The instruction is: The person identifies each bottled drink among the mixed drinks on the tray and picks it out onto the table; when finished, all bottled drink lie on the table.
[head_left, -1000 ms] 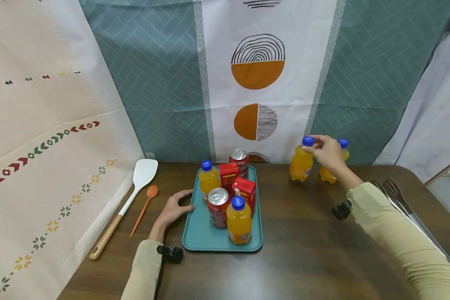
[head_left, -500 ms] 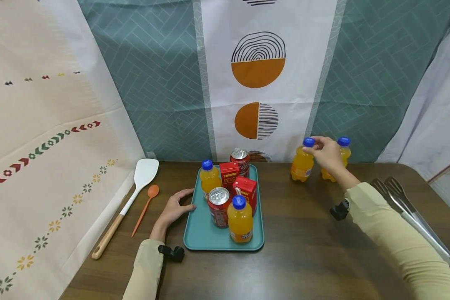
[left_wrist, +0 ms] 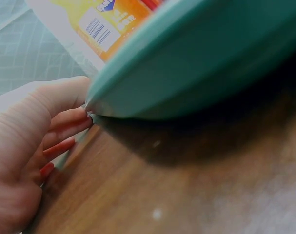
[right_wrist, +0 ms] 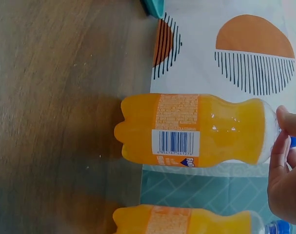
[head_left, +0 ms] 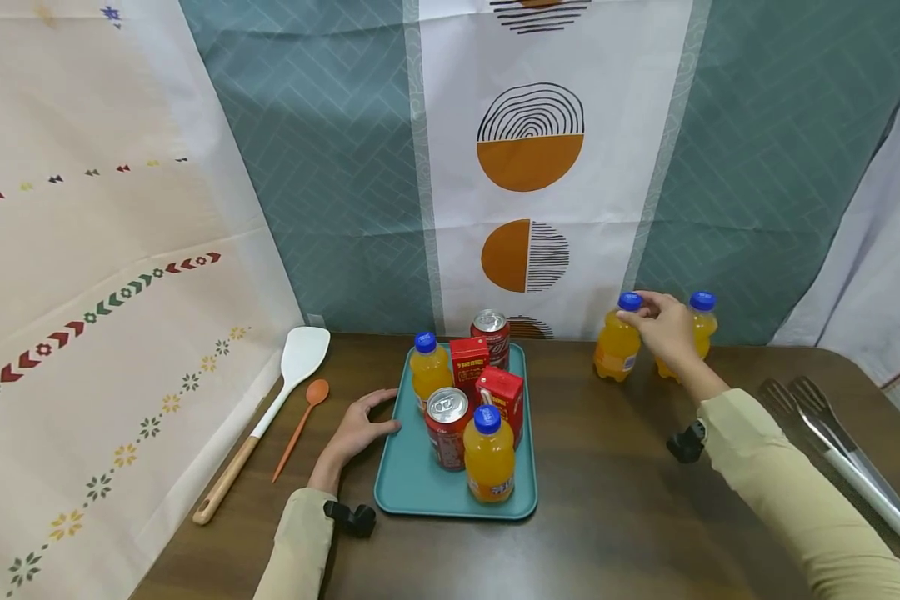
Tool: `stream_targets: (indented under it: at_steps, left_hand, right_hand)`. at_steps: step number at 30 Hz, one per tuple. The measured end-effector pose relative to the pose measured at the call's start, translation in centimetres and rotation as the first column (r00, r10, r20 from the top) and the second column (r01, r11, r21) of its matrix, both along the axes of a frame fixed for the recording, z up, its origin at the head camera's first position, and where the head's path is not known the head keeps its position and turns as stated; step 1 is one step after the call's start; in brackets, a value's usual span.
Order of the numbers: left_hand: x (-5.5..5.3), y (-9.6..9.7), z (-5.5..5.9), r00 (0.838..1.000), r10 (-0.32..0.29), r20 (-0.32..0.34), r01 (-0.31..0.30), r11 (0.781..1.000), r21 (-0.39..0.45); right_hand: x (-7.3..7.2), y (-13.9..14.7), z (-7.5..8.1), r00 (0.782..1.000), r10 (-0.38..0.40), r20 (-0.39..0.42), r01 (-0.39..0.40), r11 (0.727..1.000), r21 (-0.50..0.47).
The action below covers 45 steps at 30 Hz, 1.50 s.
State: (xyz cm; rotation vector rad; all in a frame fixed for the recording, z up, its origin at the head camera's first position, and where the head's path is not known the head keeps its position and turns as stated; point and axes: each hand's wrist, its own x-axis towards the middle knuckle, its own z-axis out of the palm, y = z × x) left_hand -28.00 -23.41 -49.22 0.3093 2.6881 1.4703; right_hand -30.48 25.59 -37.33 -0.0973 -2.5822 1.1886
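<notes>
My left hand [head_left: 357, 429] lies at the left edge of a teal tray [head_left: 412, 497]; its thumb and fingertips touch the rim, spread apart. Two orange soda bottles [head_left: 490, 462], two red cola cans [head_left: 447, 437] and two red drink cartons [head_left: 504, 396] stand upright on that tray. At the back right, my right hand [head_left: 667, 333] pinches the neck of another orange soda bottle [right_wrist: 182, 129], just below its blue cap. That bottle is upright at the table's back. A similar bottle [head_left: 701, 333] stands just right of it, partly hidden by the hand.
Left of the tray lie a white spatula [head_left: 303, 354] with a wooden handle and an orange spoon [head_left: 301, 425]. Metal utensils [head_left: 832, 437] with slotted heads lie at the right, beside the right sleeve. A patterned cloth [head_left: 528, 258] hangs behind the brown table [head_left: 592, 533].
The head view has shifted slightly, so everything sits a little lower and further right in it. Both hands, the tray and the bottles otherwise keep their places.
</notes>
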Motion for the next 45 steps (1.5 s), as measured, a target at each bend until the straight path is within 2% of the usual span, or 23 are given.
stream_targets:
  at_steps: [8, 14, 19, 22, 35, 41, 45]
  left_hand:
    - [0.1, -0.1, 0.5, 1.000, 0.013, -0.004, -0.013, 1.000, -0.006]
    - [0.1, 0.1, 0.6, 1.000, 0.005, 0.006, -0.005, 1.000, -0.028]
    - [0.1, 0.2, 0.2, 1.000, 0.015, 0.022, -0.014, 1.000, -0.027]
    - [0.2, 0.1, 0.2, 1.000, 0.017, 0.012, -0.017, 0.999, -0.027]
    - [-0.1, 0.2, 0.4, 1.000, 0.004, 0.013, -0.004, 1.000, -0.026]
    - [-0.2, 0.1, 0.5, 1.000, -0.005, -0.004, 0.005, 1.000, -0.010]
    - [-0.2, 0.1, 0.4, 1.000, -0.002, -0.001, 0.002, 1.000, -0.013]
  right_hand:
    - [-0.5, -0.4, -0.1, 0.999, -0.002, -0.032, 0.001, 1.000, -0.031]
    - [-0.2, -0.6, -0.9, 0.997, -0.072, -0.041, 0.067, 0.992, -0.104]
    - [0.1, -0.9, -1.6, 0.988, -0.120, -0.098, 0.102, 0.979, -0.179]
    - [0.3, -1.0, -1.7, 0.985, -0.133, -0.114, 0.110, 0.976, -0.189]
    - [1.0, -0.5, -1.1, 0.987, -0.105, -0.120, 0.089, 0.987, -0.131]
    - [1.3, -1.0, -0.4, 0.981, -0.079, -0.179, 0.057, 0.990, -0.125]
    - [1.4, -1.7, 0.0, 0.972, -0.008, -0.236, -0.017, 0.994, -0.105]
